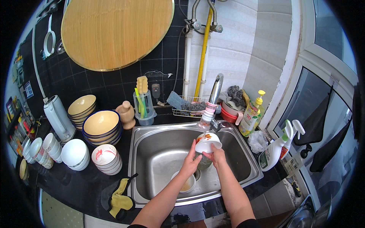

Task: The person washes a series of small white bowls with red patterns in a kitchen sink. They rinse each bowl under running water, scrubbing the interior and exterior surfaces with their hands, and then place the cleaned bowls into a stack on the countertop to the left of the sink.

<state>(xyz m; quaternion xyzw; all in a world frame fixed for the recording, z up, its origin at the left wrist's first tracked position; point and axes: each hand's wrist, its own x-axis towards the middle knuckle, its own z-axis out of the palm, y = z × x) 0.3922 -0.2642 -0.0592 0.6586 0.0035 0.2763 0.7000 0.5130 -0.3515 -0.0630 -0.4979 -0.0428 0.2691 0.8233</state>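
Over the steel sink [152, 141] I hold a small white bowl [210, 143] with an orange-red pattern, tilted under the tap [216, 91]. A thin stream of water runs onto it. My left hand [190, 161] grips the bowl's left side, and my right hand [216, 155] has its lower right side. Beneath my hands, partly covered by them, a glass jar or cup [205, 163] stands in the sink. Another white bowl [191, 187] with some brownish liquid rests on the sink bottom, half hidden behind my left forearm.
Left of the sink are stacked patterned bowls [107, 157], white bowls [75, 152], blue-rimmed bowls [100, 125] and a yellow-black glove [121, 197]. A dish soap bottle [251, 116], a plastic bag [258, 141] and a spray bottle [273, 152] stand on the right. Behind sits a wire rack [190, 113].
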